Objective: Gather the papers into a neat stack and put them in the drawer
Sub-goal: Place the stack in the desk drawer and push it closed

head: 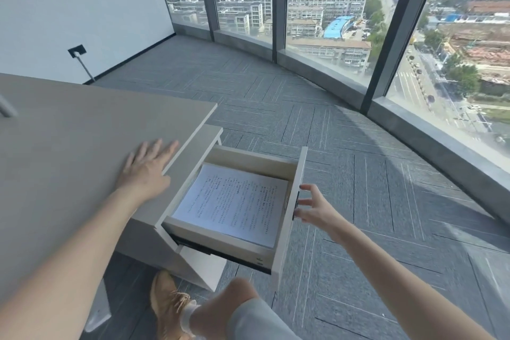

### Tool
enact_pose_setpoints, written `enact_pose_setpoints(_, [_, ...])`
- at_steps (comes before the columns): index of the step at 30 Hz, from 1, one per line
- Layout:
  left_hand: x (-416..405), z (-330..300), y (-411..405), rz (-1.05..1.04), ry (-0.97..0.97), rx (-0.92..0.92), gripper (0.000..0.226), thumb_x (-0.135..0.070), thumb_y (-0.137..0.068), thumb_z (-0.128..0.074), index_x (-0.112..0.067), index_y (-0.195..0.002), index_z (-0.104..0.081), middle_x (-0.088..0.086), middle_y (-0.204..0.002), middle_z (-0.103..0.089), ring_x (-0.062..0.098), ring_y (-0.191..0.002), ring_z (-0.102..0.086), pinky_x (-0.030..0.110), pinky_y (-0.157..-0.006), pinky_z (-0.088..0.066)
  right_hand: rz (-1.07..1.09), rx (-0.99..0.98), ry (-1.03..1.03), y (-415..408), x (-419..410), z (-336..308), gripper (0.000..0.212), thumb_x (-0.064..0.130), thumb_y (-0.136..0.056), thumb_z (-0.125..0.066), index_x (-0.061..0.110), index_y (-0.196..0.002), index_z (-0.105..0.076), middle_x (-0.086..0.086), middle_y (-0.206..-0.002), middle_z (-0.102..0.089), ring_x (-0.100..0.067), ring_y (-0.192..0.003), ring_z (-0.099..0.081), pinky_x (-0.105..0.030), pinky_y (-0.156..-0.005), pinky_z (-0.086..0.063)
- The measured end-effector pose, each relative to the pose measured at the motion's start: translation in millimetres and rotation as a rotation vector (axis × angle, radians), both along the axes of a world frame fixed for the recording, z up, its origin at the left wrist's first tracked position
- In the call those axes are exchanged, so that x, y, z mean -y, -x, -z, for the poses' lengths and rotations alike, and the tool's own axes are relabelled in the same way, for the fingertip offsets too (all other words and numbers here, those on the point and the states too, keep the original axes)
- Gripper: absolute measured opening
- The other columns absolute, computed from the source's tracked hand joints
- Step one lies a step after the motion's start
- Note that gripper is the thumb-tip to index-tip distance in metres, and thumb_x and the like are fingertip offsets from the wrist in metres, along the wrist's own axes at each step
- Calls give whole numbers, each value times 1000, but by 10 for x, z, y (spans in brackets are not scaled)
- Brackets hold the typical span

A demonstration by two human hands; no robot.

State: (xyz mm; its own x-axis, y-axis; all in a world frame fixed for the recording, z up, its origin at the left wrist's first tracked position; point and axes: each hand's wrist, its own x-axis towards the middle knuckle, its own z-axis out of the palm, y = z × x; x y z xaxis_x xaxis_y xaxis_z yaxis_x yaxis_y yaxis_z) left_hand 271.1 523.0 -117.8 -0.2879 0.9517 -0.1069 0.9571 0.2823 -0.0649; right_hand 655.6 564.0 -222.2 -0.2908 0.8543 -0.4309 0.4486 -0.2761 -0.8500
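A stack of white printed papers (234, 203) lies flat inside the pulled-out drawer (296, 188) of a light grey desk (69, 146). My left hand (147, 168) rests palm down on the desk top near its right edge, fingers spread, holding nothing. My right hand (311, 205) is at the drawer's front panel, fingers apart, fingertips touching the dark handle on the outside of that panel. The papers look squared up, with text facing up.
Grey carpet tiles cover the floor around the desk. Floor-to-ceiling windows curve along the far and right side. My bent knee (240, 301) and tan shoe (168, 306) sit just below the drawer. A wall socket with a cable (77, 51) is at the left wall.
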Motion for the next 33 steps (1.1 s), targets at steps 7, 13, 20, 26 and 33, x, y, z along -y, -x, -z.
enact_pose_setpoints(7, [7,8,-6,19,-35,12,88,-20,-85,-46,-46,-155,1,-3,-169,3,27,-155,2,47,-124,-3,-45,-31,-18,625,-102,57,73,18,-86,-73,30,-144,-30,-13,-133,-56,-29,-123,-58,-49,-103,-51])
enact_pose_setpoints(13, [10,22,10,27,-73,35,89,-20,-83,-46,-46,-154,-1,-3,-169,0,28,-155,0,47,-124,-3,-70,-51,-5,1137,-219,111,72,16,-86,-73,33,-141,-30,-15,-130,-55,-30,-120,-59,-50,-104,-50])
enact_pose_setpoints(20, [10,30,19,34,-91,61,91,-18,-80,-47,-47,-154,-2,-2,-169,-2,28,-155,0,49,-124,-3,-106,-69,-19,1633,-299,145,73,20,-87,-72,33,-144,-29,-15,-131,-56,-32,-113,-64,-50,-102,-51])
enact_pose_setpoints(26, [15,26,9,30,-101,89,92,-16,-78,-46,-47,-154,-4,-1,-169,-1,29,-155,1,50,-124,-2,-137,-49,-45,1957,-276,155,85,25,-82,-78,38,-148,-25,-13,-133,-56,-32,-114,-64,-53,-103,-51])
enact_pose_setpoints(33, [29,27,6,32,-117,89,92,-16,-78,-47,-46,-154,-5,-1,-169,-3,29,-155,-1,51,-124,-3,-127,-53,-67,2193,-324,189,85,24,-80,-80,39,-146,-29,-13,-131,-59,-31,-112,-64,-51,-102,-51])
